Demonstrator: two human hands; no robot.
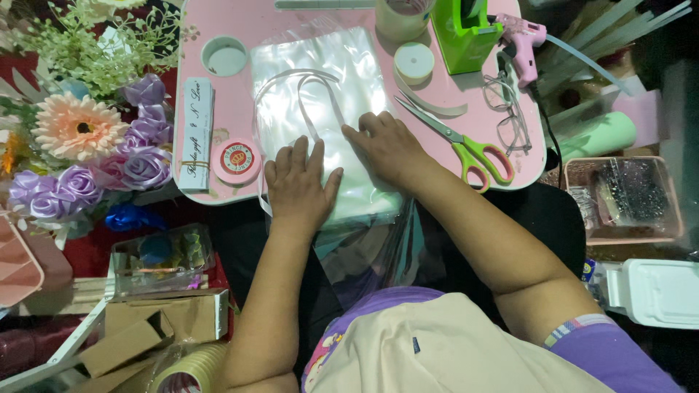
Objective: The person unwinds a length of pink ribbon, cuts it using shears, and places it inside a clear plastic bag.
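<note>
2 hands [297,185] [389,145] flat on 1 plastic sheet stack [320,87], 1 scissors [459,142] nearby.

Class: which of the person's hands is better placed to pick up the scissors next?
Right. The right hand rests on the plastic sheet just beside the scissors; the left hand lies farther away, on the sheet's other side.

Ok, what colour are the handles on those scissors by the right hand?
Bright green handles on the scissors, clearest in the head view.

Place: home craft corner for gift and bouquet making. Evidence: small pink lap table [218,22]; on it green-handled scissors [466,142], pink glue gun [523,40], green tape dispenser [462,33]; left of it artificial flowers [87,138], cardboard boxes [164,316].
</note>
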